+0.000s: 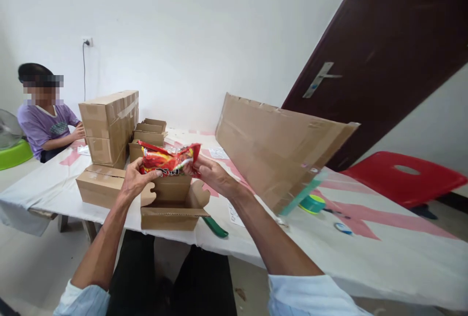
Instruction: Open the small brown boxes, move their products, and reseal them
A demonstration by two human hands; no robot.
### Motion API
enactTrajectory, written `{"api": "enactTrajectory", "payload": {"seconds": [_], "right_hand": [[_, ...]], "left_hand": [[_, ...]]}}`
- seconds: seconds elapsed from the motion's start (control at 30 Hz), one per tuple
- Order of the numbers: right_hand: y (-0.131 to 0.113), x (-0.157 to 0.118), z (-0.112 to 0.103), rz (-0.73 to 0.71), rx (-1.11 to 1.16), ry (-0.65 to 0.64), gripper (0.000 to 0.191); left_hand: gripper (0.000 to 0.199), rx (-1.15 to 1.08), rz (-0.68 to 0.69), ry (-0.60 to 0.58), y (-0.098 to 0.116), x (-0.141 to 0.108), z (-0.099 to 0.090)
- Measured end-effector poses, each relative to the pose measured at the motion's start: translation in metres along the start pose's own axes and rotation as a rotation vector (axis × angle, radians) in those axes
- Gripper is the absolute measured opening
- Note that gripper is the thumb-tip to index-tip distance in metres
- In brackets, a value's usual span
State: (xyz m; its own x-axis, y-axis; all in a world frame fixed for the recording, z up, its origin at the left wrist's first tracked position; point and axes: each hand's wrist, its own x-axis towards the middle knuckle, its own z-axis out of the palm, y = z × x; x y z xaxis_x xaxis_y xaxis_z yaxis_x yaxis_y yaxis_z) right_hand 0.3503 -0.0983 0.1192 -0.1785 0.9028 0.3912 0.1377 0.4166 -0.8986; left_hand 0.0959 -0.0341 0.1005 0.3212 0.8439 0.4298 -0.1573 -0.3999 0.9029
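Note:
Between my two hands is a shiny red food packet with yellow patches and dark lettering, raised above an open cardboard box. My left hand grips the packet's left end, thumb along its lower edge. At the other end, my right hand closes on the right corner. The box stands at the table's front edge with its flaps up, and its inside looks dark and partly hidden. A green-handled tool lies just right of the box, its other end hidden.
Closed cartons are stacked on the left, with a lower carton before them and open boxes behind. A large cardboard sheet leans at right. Green tape lies beside it. A person sits far left; a red chair stands right.

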Motion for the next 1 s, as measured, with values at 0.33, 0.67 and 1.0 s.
{"api": "enactTrajectory", "payload": {"seconds": [0.33, 0.67, 1.0], "right_hand": [[0.066, 0.016, 0.022, 0.367, 0.368, 0.284, 0.041], [0.088, 0.012, 0.033, 0.454, 0.399, 0.281, 0.028], [0.073, 0.023, 0.016, 0.259, 0.445, 0.235, 0.045]], "left_hand": [[0.059, -0.044, -0.307, -0.045, -0.024, 0.016, -0.010], [0.054, 0.001, -0.404, -0.019, -0.060, 0.013, -0.018], [0.058, -0.082, -0.255, 0.062, -0.035, 0.020, -0.010]]}}
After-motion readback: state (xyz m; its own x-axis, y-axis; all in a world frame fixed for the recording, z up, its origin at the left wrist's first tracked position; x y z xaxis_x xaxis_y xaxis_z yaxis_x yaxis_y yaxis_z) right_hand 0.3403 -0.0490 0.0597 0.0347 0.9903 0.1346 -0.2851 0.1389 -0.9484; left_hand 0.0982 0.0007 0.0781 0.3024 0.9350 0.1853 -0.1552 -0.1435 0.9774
